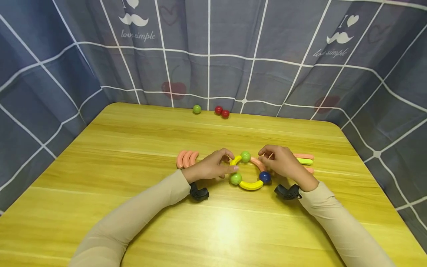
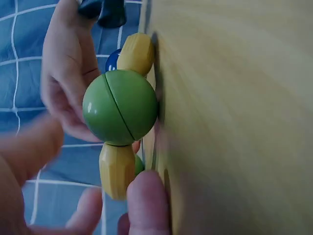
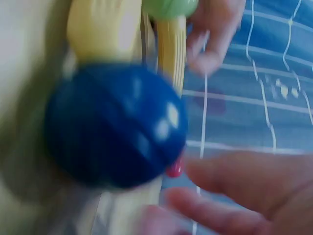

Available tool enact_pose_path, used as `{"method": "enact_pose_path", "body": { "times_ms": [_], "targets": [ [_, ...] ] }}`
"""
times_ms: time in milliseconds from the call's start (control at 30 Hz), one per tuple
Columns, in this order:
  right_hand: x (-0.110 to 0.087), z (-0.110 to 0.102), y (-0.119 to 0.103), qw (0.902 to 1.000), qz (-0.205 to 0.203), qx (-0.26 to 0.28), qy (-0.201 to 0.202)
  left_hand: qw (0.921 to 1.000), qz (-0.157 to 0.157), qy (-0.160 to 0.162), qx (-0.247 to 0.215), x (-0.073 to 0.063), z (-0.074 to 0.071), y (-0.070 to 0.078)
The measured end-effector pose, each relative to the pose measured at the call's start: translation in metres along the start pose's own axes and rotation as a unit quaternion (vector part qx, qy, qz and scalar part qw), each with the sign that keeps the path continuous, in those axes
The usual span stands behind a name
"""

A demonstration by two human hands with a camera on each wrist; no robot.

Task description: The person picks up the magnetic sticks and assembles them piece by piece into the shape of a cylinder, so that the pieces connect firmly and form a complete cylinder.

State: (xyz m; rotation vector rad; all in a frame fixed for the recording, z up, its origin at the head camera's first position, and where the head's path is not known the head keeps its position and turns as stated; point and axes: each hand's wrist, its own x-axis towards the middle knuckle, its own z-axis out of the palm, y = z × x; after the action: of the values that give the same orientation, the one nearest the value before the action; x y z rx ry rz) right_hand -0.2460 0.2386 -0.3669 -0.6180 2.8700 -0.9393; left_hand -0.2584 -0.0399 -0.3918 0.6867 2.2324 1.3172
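Ring of toy connectors (image 1: pixel 251 185) is sitting flat right of frame centre, looking closed in the head view. Balls are serving as corners: one green ball (image 1: pixel 245 156) at ring top, another green ball (image 1: pixel 235 178) lower left, blue ball (image 1: pixel 265 177) lower right. Two yellow arcs (image 1: pixel 235 160) and one pink arc (image 1: pixel 258 164) are bridging them, ends butting the balls; curves are bowing outward, which is giving the round outline. Joints are probably magnetic, can't confirm. Left hand (image 1: pixel 215 163) is flanking the ring's left side, fingers loosely curved and spread, not gripping; thumb is lying by the left arc, probably for steadying, contact unclear. Right hand (image 1: pixel 281 160) is mirroring it on the right, fingers relaxed and apart beside the pink arc, no grip showing; the right wrist view is blurring, so can't tell whether a fingertip is touching. Loose pink arcs (image 1: pixel 187 159) are nesting left of the left hand; straight pink sticks (image 1: pixel 303 156) and a lime stick (image 1: pixel 304 161) are lying behind the right wrist, seemingly sorted by shape. Loose green ball (image 1: pixel 197 109) and two red balls (image 1: pixel 225 114) are sitting upper centre at the table's (image 1: pixel 133 129) far edge, likely parked clear of the hands.
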Motion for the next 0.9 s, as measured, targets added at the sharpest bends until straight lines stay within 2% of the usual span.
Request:
{"method": "enact_pose_path", "body": {
  "times_ms": [133,233,367,467,600,767,900],
  "targets": [
    [0.003,-0.002,0.01,0.9952,0.053,0.042,-0.071,0.995,0.021,-0.021,0.096,-0.007,-0.004,0.001],
    [0.006,0.004,0.014,0.9911,0.066,0.083,-0.08,0.9913,0.014,-0.024,0.129,-0.01,-0.01,0.002],
    [0.01,0.01,0.015,0.9859,0.068,0.131,-0.079,0.9956,-0.003,-0.018,0.092,-0.014,-0.02,0.0],
    [0.012,0.013,0.015,0.9764,0.068,0.178,-0.102,0.9986,-0.021,-0.009,0.047,-0.019,-0.026,-0.003],
    [0.012,0.015,0.013,0.9666,0.066,0.216,-0.122,0.9996,-0.024,-0.004,0.014,-0.023,-0.028,-0.006],
    [0.01,0.017,0.01,0.9695,0.065,0.207,-0.114,0.9996,-0.013,0.01,0.023,-0.026,-0.023,-0.005],
    [0.003,0.01,0.012,0.9782,0.055,0.18,-0.088,0.9995,0.003,0.019,0.027,-0.026,-0.018,-0.004]
  ]
}}
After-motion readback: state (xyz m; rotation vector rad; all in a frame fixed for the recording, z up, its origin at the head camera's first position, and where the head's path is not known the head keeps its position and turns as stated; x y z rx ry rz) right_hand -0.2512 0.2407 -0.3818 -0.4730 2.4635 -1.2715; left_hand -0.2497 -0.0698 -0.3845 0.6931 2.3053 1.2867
